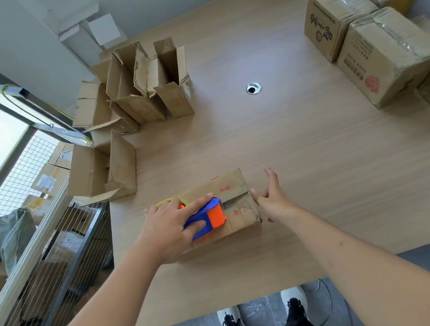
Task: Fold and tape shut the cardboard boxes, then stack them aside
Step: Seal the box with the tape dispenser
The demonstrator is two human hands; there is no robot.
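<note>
Taking the closed box near the table's front edge as the landmark: far to its left, beyond the table edge, stands a wire-mesh cage with more cartons inside, only dimly seen through the grid. Up and left of the box, on the table, a cluster of unfolded cartons stands with flaps up — still to be done, by my reading.

On the box itself, the left hand grips a blue-and-orange tape dispenser, fingers curled over its body, the toothed end pointing right. The box's long axis runs left to right, and the centre seam runs the same way, so the dispenser is lined up along it, with the right end of the seam ahead of the blade. Whether tape already lies on the seam under the hand I cannot tell; the hand and dispenser cover it (a bit of yellow at the box's left end is also too small to identify).

Just beside the box's right end is the right hand, fingers spread and holding nothing, fingertips touching or almost touching that end — the nearer hand for steadying it.

Far up and right of the box, taped boxes sit stacked together, partly cut off at the frame's edge.
</note>
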